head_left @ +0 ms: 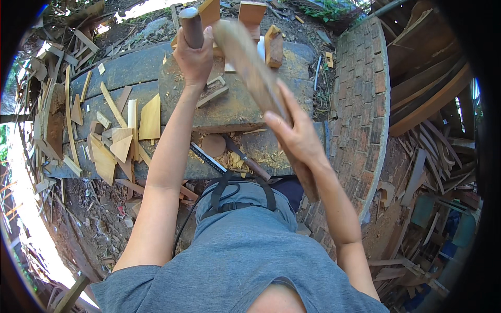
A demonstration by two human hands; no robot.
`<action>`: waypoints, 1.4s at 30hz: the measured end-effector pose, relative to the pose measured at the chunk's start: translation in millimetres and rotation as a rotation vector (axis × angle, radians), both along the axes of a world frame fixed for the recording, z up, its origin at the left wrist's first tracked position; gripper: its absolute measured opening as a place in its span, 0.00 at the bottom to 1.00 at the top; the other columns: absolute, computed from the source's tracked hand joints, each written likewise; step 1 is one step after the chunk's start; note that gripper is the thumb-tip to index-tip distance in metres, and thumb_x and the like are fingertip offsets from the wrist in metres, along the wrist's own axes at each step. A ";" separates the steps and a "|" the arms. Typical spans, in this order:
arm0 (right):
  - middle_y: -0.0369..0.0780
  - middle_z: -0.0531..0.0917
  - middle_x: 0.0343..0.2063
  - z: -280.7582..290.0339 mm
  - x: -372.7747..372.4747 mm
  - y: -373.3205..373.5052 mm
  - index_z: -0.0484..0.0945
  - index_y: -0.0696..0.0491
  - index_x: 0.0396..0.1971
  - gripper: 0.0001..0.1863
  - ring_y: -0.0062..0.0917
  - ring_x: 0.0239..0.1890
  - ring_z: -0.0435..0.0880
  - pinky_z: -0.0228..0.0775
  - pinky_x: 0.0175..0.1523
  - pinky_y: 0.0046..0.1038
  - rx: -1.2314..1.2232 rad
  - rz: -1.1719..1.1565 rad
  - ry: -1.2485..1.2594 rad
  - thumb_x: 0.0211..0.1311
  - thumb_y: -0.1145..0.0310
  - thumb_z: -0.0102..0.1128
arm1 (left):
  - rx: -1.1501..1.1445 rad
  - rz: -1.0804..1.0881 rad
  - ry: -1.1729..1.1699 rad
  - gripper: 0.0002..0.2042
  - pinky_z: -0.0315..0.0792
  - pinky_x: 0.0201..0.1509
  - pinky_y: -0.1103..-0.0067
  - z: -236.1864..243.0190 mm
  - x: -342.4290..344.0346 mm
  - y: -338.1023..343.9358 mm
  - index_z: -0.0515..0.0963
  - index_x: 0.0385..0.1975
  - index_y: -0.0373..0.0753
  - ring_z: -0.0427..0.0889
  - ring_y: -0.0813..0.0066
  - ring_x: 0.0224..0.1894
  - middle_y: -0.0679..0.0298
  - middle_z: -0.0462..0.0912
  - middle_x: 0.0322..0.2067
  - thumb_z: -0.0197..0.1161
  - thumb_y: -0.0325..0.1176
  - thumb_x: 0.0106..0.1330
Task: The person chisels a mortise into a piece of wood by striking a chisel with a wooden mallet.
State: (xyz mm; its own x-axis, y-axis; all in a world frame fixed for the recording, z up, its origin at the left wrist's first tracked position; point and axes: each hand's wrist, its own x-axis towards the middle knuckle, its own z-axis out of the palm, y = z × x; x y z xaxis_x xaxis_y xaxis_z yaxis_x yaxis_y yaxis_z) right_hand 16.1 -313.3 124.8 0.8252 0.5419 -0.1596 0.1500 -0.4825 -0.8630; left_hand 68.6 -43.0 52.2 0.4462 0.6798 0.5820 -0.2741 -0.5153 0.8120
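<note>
My left hand (194,65) grips an upright, round wooden handle (190,23) near the far edge of the worn bench (177,104); its lower end is hidden. My right hand (292,125) is closed on a long, rough wooden club (248,73), blurred and slanting up leftward, its far end just right of the handle. Just beyond the bench's middle lies a small rectangular wooden piece with a recess (213,96). Wooden blocks (274,47) stand behind the club. Nearer me lie a wooden-handled blade (253,164), a round wooden disc (214,143) and a metal ruler (203,154).
Several pale offcuts (150,117) cover the bench's left part, beside a thick block (49,120). A low brick wall (355,115) runs along the right, with stacked curved boards (422,99) beyond it. Scrap wood and shavings litter the ground around.
</note>
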 end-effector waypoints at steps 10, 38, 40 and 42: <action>0.56 0.86 0.42 80.6 39.1 54.0 0.60 0.41 0.73 0.39 0.52 0.45 0.87 0.78 0.50 0.44 0.140 0.111 -0.529 0.65 0.46 0.62 | -0.008 -0.028 -0.066 0.13 0.75 0.44 0.76 -4.5 -11.5 2.0 0.77 0.44 0.33 0.83 0.71 0.36 0.59 0.83 0.35 0.66 0.28 0.60; 0.59 0.86 0.38 -72.6 -10.9 -5.7 0.51 0.35 0.77 0.43 0.58 0.41 0.86 0.78 0.49 0.51 -0.472 0.131 -0.185 0.65 0.46 0.59 | -0.495 -0.229 -0.132 0.07 0.62 0.13 0.83 3.8 -25.5 26.2 0.69 0.22 0.37 0.68 0.82 0.10 0.66 0.71 0.14 0.55 0.18 0.59; 0.58 0.86 0.36 -77.9 -9.8 -4.4 0.51 0.35 0.77 0.43 0.56 0.40 0.86 0.79 0.48 0.51 -0.497 0.134 -0.219 0.65 0.46 0.60 | -0.498 -0.366 -0.017 0.06 0.62 0.14 0.82 8.2 -25.1 27.7 0.70 0.22 0.37 0.68 0.82 0.11 0.66 0.71 0.14 0.56 0.19 0.59; 0.57 0.86 0.34 -79.1 -10.7 -1.6 0.50 0.34 0.77 0.43 0.55 0.39 0.86 0.79 0.47 0.50 -0.521 0.130 -0.256 0.65 0.47 0.60 | -0.454 -0.437 0.012 0.05 0.64 0.15 0.83 6.7 -23.5 28.4 0.70 0.25 0.37 0.70 0.83 0.13 0.67 0.72 0.16 0.59 0.21 0.58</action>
State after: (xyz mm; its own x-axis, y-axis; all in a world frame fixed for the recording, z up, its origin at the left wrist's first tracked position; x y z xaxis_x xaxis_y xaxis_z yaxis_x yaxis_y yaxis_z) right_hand 5.4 -314.8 45.7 0.8045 0.5449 -0.2365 0.4081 -0.7963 -0.4464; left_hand 45.1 -14.6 58.9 0.7433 0.6113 0.2717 -0.3714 0.0391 0.9277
